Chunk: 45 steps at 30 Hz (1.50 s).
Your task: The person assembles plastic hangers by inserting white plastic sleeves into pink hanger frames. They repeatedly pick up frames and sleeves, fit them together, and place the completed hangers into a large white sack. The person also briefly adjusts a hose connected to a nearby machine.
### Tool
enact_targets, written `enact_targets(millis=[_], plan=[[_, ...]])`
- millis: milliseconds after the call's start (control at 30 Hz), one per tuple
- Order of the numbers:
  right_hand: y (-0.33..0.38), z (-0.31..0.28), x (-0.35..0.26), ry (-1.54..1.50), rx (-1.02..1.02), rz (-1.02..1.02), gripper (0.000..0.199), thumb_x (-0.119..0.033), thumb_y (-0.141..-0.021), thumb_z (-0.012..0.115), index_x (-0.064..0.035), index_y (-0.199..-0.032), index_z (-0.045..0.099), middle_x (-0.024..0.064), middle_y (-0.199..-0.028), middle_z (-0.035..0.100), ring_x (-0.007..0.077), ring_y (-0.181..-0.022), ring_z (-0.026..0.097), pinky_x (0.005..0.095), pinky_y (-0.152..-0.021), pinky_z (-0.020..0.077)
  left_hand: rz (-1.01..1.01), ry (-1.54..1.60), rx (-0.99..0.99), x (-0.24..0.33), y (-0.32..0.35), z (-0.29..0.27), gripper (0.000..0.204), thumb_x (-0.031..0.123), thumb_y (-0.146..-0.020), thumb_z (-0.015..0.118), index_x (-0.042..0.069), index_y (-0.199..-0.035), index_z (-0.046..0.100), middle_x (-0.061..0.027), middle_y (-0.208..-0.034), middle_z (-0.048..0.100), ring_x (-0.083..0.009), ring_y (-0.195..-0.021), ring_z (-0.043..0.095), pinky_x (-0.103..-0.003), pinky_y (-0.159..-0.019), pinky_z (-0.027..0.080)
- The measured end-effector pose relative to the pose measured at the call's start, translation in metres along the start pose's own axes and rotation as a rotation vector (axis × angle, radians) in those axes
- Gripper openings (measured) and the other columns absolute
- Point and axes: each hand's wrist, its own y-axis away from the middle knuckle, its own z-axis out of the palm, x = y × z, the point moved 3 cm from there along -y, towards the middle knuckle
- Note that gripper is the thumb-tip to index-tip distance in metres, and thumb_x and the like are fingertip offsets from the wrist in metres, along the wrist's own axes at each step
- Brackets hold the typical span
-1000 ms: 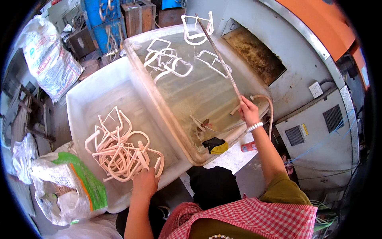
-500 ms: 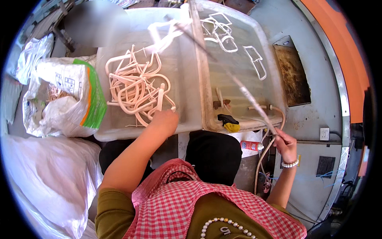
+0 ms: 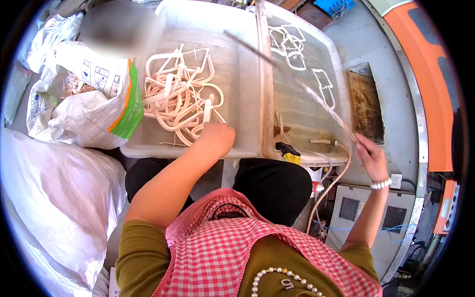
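My right hand (image 3: 368,154), with a white beaded bracelet at the wrist, is closed on one end of a long thin rod (image 3: 324,101). The rod slants up and left across the right tub, its dark tip over the left tub. My left hand (image 3: 219,138) is at the near edge of a tangled pile of cream plastic loop-shaped pieces (image 3: 183,99) in the left tub (image 3: 227,54). Its fingers look curled, mostly hidden behind the hand's back; a thin pale end shows beside them, but what they hold is unclear.
The right tub (image 3: 297,109) holds several white plastic frames (image 3: 292,44) in shallow liquid. A hose (image 3: 341,173) hangs over its near right corner, and a black-and-yellow item (image 3: 289,152) lies on its rim. A white and green sack (image 3: 99,99) stands at left.
The white frame near the rod's tip has left that spot, and another piece shows atop the pile's far side. My right hand has risen with the rod. The whole view has shifted somewhat.
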Motion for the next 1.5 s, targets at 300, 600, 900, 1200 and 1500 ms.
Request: enact_targets(millis=[300,600,900,1200,1500], plan=[[-0.149,0.247,0.014,0.143,-0.206,-0.291,0.046,-0.01,-0.081,0.052,-0.0054,-0.127,0.049,0.0203,-0.091,0.064,0.0317,-0.076,0.062,0.0424,-0.068,0.0481,-0.24,0.12,0.197,-0.067,0.029,-0.063,0.025,0.022,-0.086,0.054,0.004,-0.103,0.062,-0.0173,-0.106,0.063,-0.0326,-0.1,0.06,-0.042,-0.085,0.048],[-0.144,0.336,-0.068,0.37,-0.265,-0.472,0.029,-0.019,-0.083,0.053,-0.0053,-0.108,0.06,0.0213,-0.097,0.063,0.0357,-0.091,0.061,0.0421,-0.08,0.0487,-0.522,0.232,0.464,-0.16,0.084,-0.09,0.044,0.03,-0.085,0.058,0.003,-0.119,0.055,-0.0213,-0.106,0.061,-0.0355,-0.1,0.059,-0.043,-0.088,0.045],[-0.164,0.502,-0.242,-0.648,-0.654,-0.031,0.078,-0.041,-0.066,0.079,0.0012,-0.124,0.048,0.015,-0.11,0.06,0.026,-0.1,0.059,0.0313,-0.079,0.0497,-0.503,0.386,0.695,-0.18,0.097,-0.1,0.036,0.023,-0.087,0.056,0.0,-0.115,0.056,-0.0202,-0.097,0.063,-0.0349,-0.091,0.06,-0.04,-0.081,0.046],[-0.224,0.545,-0.239,-1.22,-0.525,0.183,0.022,-0.022,-0.08,0.06,-0.0011,-0.087,0.061,0.0101,-0.075,0.063,0.0181,-0.06,0.059,0.0285,-0.052,0.0471,-0.396,0.394,0.758,-0.178,0.088,-0.098,0.035,0.022,-0.086,0.058,-0.002,-0.111,0.056,-0.023,-0.099,0.062,-0.0361,-0.092,0.06,-0.042,-0.081,0.046],[-0.165,0.334,-0.23,-1.544,-0.728,0.015,0.034,-0.03,-0.091,0.046,-0.0024,-0.111,0.049,0.0153,-0.106,0.061,0.0269,-0.097,0.061,0.0407,-0.088,0.0493,-0.357,0.288,0.59,-0.142,0.062,-0.088,0.052,0.024,-0.079,0.068,-0.002,-0.121,0.049,-0.0244,-0.116,0.054,-0.0383,-0.11,0.05,-0.043,-0.093,0.041]])
